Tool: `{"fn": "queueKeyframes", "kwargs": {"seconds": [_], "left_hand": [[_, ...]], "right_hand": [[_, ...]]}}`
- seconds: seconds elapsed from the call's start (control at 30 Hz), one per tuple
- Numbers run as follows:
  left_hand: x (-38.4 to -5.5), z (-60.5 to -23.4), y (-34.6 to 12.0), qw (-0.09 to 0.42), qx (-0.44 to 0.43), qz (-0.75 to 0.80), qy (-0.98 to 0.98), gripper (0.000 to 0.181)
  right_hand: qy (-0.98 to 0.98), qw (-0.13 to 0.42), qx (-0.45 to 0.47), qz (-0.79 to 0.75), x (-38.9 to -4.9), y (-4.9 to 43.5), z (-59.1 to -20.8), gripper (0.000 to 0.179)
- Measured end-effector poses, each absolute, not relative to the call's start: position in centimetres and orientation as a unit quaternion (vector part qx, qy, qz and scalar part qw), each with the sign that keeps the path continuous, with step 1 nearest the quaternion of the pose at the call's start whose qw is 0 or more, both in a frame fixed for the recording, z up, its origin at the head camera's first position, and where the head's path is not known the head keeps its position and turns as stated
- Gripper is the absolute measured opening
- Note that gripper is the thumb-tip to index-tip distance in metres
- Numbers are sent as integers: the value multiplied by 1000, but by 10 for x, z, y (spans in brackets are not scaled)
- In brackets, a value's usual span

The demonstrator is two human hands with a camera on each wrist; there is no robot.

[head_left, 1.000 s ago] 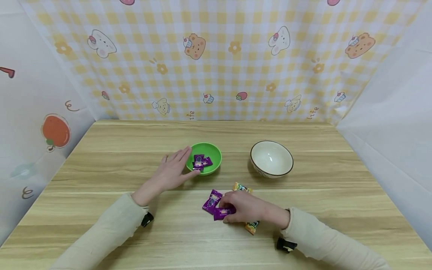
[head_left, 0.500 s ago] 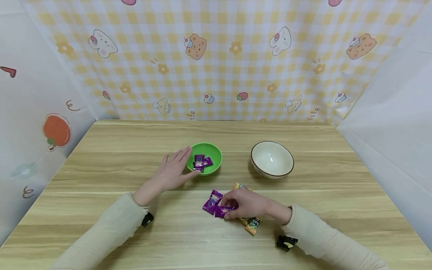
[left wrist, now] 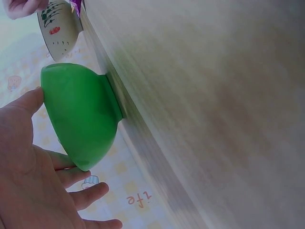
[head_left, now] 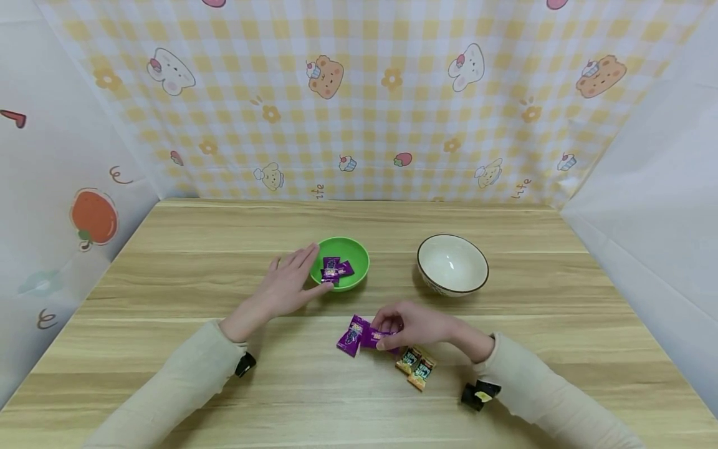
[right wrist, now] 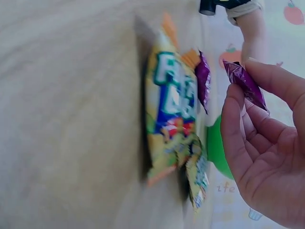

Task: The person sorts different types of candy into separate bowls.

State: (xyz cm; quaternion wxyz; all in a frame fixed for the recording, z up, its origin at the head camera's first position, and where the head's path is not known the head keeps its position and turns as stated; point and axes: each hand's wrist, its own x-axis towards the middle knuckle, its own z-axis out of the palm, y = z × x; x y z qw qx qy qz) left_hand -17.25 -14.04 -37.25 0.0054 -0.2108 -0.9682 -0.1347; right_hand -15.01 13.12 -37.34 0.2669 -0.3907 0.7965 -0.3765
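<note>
My right hand (head_left: 412,324) pinches a purple-wrapped candy (head_left: 377,337) between thumb and fingers. In the right wrist view, that held candy (right wrist: 246,85) is off the table. Another purple candy (head_left: 353,335) lies on the table just left of it. Yellow-wrapped candies (head_left: 422,372) lie below the right hand; one more (right wrist: 197,174) shows farther off in the right wrist view. My left hand (head_left: 286,280) touches the side of a green bowl (head_left: 357,265) with thumb and fingers spread along its rim. Several purple candies (head_left: 331,269) rest inside that bowl.
A white bowl with a dark rim (head_left: 452,263) stands to the right of the green one, at the back of the wooden table (head_left: 269,386). A checked curtain (head_left: 359,106) hangs behind the table's far edge.
My right hand has moved away from me and slightly right with the purple candy, uncovering the nearer yellow candies and covering the farther one. The left hand stays at the green bowl.
</note>
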Motion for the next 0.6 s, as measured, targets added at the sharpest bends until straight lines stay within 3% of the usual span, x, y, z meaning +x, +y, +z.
{"fn": "queueKeyframes", "kwargs": {"seconds": [0.37, 0.6], "left_hand": [[-172, -371, -140, 6, -210, -135, -968, 87], [-172, -372, -141, 4, -209, -136, -968, 88]], "right_hand": [[803, 262, -324, -426, -165, 139, -357, 25], [821, 230, -284, -439, -177, 142, -351, 25]]}}
